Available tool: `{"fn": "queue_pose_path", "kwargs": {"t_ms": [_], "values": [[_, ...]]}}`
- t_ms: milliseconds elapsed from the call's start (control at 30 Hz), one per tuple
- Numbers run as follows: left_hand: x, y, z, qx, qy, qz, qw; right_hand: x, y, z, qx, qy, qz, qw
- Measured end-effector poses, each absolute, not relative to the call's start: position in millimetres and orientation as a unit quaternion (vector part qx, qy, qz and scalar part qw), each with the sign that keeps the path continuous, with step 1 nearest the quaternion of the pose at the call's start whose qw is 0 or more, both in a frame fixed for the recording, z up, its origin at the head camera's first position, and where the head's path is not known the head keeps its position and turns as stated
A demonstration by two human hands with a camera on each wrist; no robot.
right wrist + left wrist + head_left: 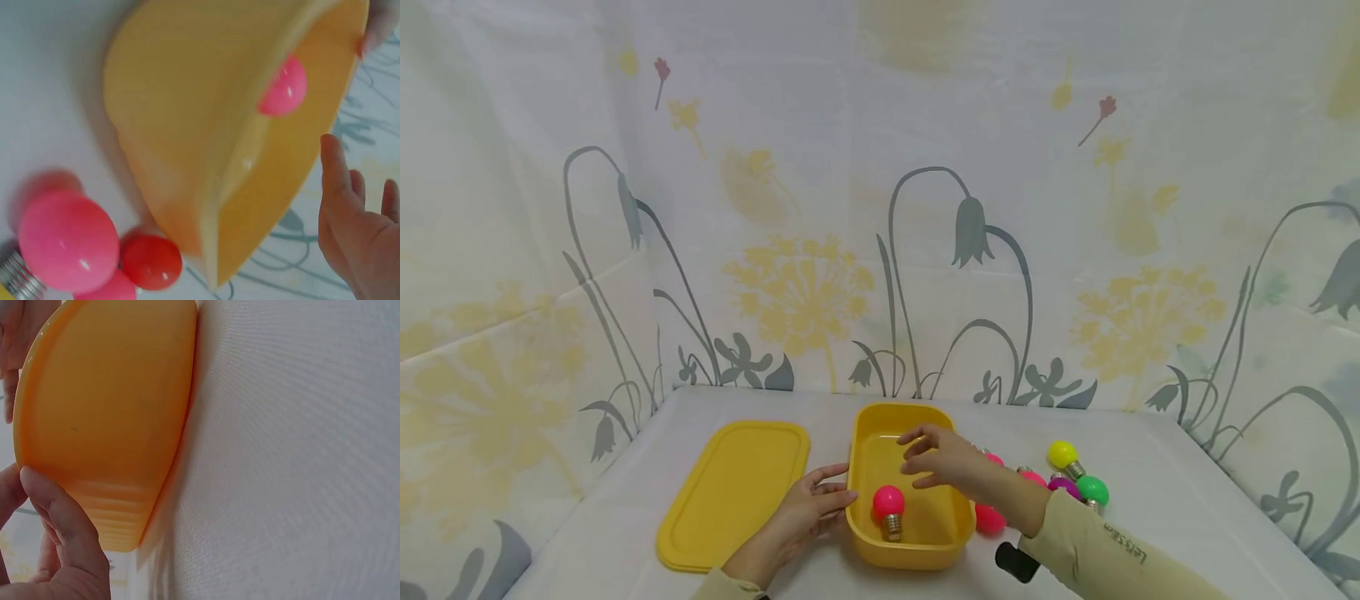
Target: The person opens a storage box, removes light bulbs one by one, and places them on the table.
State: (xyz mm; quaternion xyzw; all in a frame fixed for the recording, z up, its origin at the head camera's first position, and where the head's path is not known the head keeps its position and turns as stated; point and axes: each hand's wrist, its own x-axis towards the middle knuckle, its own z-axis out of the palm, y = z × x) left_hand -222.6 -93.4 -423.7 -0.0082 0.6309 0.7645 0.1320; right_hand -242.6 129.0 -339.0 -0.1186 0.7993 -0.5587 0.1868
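Note:
A yellow plastic box stands without its lid on the white table, and a pink light bulb with a metal screw base lies in its near end. My left hand holds the box's left rim between thumb and finger; the left wrist view shows the fingertips at the edge. Above the box, toward its right side, hovers my right hand with fingers loosely bent and nothing in them. From the right wrist view, that hand is apart from the bulb inside.
A yellow lid lies flat left of the box. Right of it are several bulbs, among them a yellow one, a green one, a purple one and pink ones, partly behind my right arm. A flower-printed curtain hangs behind.

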Motion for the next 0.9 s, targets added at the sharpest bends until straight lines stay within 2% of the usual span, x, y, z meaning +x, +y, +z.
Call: {"fn": "queue_pose_path", "kwargs": {"t_ms": [100,267,667,900], "values": [[-223,-94,-425,-0.012,0.631,0.765,0.13,-256,129,-333,-0.136,0.829,-0.517,0.164],[-224,-95,-426,-0.015,0.636,0.76,0.129,-277,126,-322,-0.186,0.856,-0.452,0.171],[-224,-94,-423,-0.013,0.645,0.753,0.133,-303,106,-339,-0.283,0.809,-0.411,0.31],[-223,-94,-423,-0.014,0.646,0.752,0.132,-310,102,-351,-0.299,0.82,-0.348,0.342]]}}
